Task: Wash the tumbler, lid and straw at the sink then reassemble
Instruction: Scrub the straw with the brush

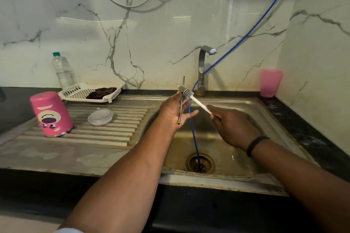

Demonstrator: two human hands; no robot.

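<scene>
Over the sink basin (pixel 236 159), the left hand (pixel 175 112) holds a metal straw (pixel 181 108) pinned against the palm, fingers largely extended; its long axis runs near-vertical, lower end at the heel of the hand, upper end rising past the fingertips. The right hand (pixel 232 126) grips the white handle of a bottle brush (pixel 186 91), bristle head touching the straw's upper part at the left fingertips. The brush lies diagonally, crossing the straw. The pink tumbler (pixel 51 114) stands inverted on the drainboard (pixel 113 134), clear lid (pixel 100 117) beside it, both left of the hands. Judgement: the straw is being scrubbed.
</scene>
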